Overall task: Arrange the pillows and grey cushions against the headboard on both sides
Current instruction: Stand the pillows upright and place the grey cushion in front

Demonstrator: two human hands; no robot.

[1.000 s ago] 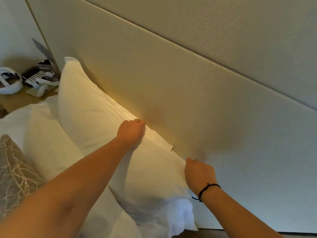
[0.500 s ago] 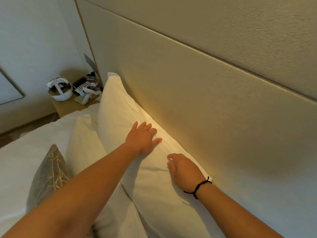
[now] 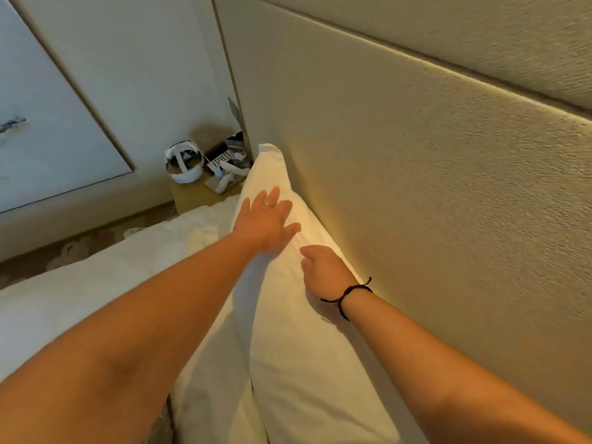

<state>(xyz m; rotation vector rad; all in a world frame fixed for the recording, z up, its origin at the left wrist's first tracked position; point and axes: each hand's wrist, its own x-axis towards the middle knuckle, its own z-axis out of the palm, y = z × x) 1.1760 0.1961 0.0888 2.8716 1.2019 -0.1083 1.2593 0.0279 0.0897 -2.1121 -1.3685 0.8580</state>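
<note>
The grip of a second ago is being given up: the top edge of the plump white fabric pillow [image 3: 288, 315] is no longer being pinched, and it is now being smoothed instead. The left hand [image 3: 264, 224] is being laid flat on the upper face of the pillow, its fingers [image 3: 272, 197] straight and spread apart, a ring showing on one of them. The right hand [image 3: 325, 270], marked by a black cord bracelet [image 3: 347, 291] at the wrist, is being rested lower down on the same face, its fingers loosely curled with nothing held. The pillow is being left standing on edge, leaning against the beige padded fabric headboard [image 3: 400, 187], with a second white pillow [image 3: 211, 363] lying just in front of it on the bed. Placement of this pillow is judged to be about finished, with only patting left. No grey cushion is being shown here, so that part is likely still to be handled. Beyond, a white headset [image 3: 184, 163] is sitting on the wooden bedside counter [image 3: 192, 197].
</note>
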